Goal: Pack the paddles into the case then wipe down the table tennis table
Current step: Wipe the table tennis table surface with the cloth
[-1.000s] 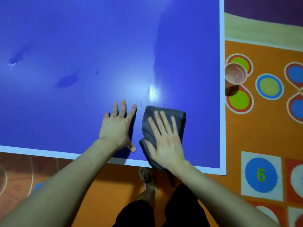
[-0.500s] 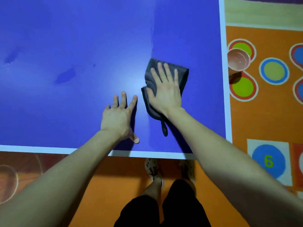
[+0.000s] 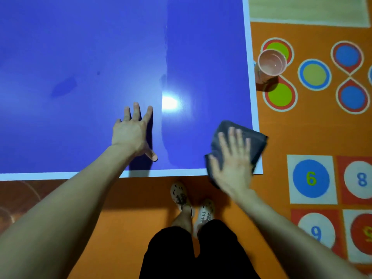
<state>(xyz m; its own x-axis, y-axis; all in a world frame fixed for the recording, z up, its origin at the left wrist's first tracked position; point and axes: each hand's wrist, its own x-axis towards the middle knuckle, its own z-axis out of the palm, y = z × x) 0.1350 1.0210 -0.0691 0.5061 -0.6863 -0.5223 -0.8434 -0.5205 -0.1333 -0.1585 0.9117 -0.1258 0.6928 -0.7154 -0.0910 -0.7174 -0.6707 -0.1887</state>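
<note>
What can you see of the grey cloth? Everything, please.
The grey cloth is dark, soft-looking fabric, folded into a thick pad and slightly blurred. It lies on the near right corner of the blue table, with its edges reaching past the white border on the right and near sides. The right hand presses on it palm down, fingers straight and spread, covering its middle. Nothing else touches it.

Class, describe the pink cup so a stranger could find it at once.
Start at the blue table tennis table and follow its white right edge. Just past it, on the orange floor, stands the pink cup. Its neighbours are flat painted circles; it alone stands up.
</note>
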